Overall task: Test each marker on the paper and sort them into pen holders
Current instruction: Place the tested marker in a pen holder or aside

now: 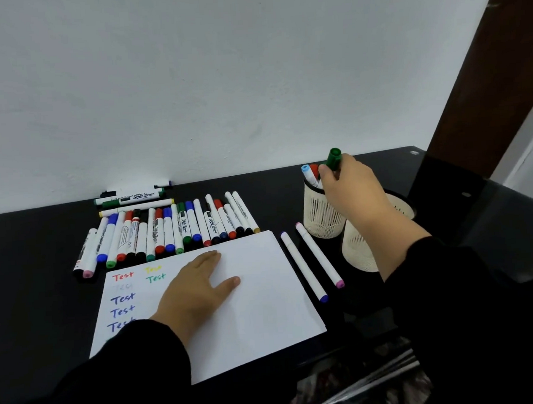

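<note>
Right hand curled round a green marker, green cap up, held over the far-left pen holder. Already standing in that cream slatted holder: a light-blue-capped marker and a red-capped one. Two more cream pen holders close by, one behind the right forearm and one nearer the camera, both partly hidden by the black sleeve.

Left hand flat on the white paper, fingers straight, holding nothing. On the paper's left side, "Test" written in red, yellow, green, faint grey and blue.

Beyond the paper, a row of markers lying side by side on the black tabletop, with a few more lying crosswise against the wall. Between paper and holders, two slim white markers, one blue-tipped, one pink-tipped, lying nearly parallel, just apart.
</note>
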`<state>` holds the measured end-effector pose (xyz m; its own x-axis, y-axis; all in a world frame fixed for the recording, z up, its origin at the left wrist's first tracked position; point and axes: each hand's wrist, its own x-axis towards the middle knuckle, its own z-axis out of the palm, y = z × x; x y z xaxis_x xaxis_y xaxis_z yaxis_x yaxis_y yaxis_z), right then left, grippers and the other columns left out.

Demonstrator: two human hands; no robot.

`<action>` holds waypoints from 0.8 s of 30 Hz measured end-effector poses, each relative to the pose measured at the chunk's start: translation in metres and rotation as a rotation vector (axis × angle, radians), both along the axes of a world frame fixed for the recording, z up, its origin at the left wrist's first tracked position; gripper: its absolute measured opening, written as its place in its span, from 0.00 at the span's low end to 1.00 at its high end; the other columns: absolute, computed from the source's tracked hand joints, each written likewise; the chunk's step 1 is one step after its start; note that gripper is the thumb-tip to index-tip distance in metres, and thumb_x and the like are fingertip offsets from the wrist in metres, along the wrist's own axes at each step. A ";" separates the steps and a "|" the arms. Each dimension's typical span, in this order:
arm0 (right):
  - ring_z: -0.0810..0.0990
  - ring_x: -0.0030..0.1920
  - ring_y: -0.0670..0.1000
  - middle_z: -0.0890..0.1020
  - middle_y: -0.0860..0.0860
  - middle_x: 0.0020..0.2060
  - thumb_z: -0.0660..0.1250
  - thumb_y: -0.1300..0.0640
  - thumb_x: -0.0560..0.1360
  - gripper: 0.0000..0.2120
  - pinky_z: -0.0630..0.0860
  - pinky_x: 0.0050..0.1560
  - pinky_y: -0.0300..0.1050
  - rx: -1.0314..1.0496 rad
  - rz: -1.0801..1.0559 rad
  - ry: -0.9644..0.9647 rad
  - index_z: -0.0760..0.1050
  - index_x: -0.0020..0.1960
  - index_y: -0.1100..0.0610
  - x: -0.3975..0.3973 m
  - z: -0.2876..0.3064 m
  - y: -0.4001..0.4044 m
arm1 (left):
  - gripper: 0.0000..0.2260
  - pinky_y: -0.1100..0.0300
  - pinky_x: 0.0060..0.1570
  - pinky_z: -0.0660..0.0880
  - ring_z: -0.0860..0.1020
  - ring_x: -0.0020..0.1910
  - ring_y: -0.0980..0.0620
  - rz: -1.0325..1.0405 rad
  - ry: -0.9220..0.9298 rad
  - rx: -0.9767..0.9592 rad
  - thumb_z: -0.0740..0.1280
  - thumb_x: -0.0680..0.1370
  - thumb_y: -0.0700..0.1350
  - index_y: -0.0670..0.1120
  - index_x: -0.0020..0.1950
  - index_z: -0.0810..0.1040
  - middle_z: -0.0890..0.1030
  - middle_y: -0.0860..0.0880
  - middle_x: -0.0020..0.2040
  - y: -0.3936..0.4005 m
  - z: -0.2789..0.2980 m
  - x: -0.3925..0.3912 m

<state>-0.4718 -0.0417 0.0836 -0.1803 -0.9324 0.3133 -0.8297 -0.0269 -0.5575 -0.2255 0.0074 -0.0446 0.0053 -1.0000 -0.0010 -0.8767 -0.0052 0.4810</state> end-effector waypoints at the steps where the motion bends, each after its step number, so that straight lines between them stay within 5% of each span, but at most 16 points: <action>1: 0.74 0.44 0.52 0.77 0.55 0.48 0.57 0.49 0.81 0.14 0.68 0.41 0.45 0.004 -0.003 0.012 0.71 0.56 0.60 0.000 0.000 -0.003 | 0.31 0.61 0.71 0.52 0.56 0.73 0.56 0.000 -0.005 0.001 0.60 0.76 0.61 0.52 0.76 0.57 0.57 0.57 0.75 0.000 0.000 0.000; 8: 0.74 0.42 0.54 0.73 0.54 0.44 0.61 0.58 0.79 0.21 0.71 0.39 0.47 -0.026 0.037 0.027 0.58 0.69 0.55 0.004 -0.002 -0.004 | 0.30 0.60 0.71 0.51 0.55 0.74 0.57 -0.006 -0.042 0.004 0.58 0.77 0.61 0.52 0.76 0.56 0.56 0.58 0.76 -0.001 -0.002 -0.001; 14: 0.74 0.42 0.55 0.77 0.58 0.47 0.61 0.58 0.79 0.12 0.72 0.39 0.48 0.015 0.032 0.167 0.64 0.61 0.59 0.005 -0.005 -0.009 | 0.30 0.60 0.71 0.52 0.55 0.73 0.57 -0.001 -0.038 0.001 0.59 0.77 0.61 0.53 0.76 0.56 0.56 0.58 0.75 -0.001 -0.002 0.000; 20: 0.76 0.49 0.54 0.79 0.57 0.52 0.59 0.57 0.81 0.12 0.70 0.43 0.44 0.137 0.033 0.324 0.72 0.62 0.59 0.003 -0.006 -0.019 | 0.30 0.60 0.71 0.52 0.55 0.73 0.57 0.000 -0.047 0.014 0.58 0.77 0.62 0.53 0.76 0.56 0.56 0.58 0.76 -0.001 -0.002 0.000; 24: 0.71 0.45 0.52 0.75 0.55 0.53 0.60 0.60 0.79 0.11 0.69 0.43 0.43 0.100 0.027 0.376 0.74 0.60 0.59 0.001 -0.010 -0.021 | 0.30 0.61 0.71 0.51 0.55 0.73 0.57 0.001 -0.039 0.015 0.59 0.77 0.61 0.52 0.76 0.56 0.56 0.58 0.75 0.000 -0.001 0.000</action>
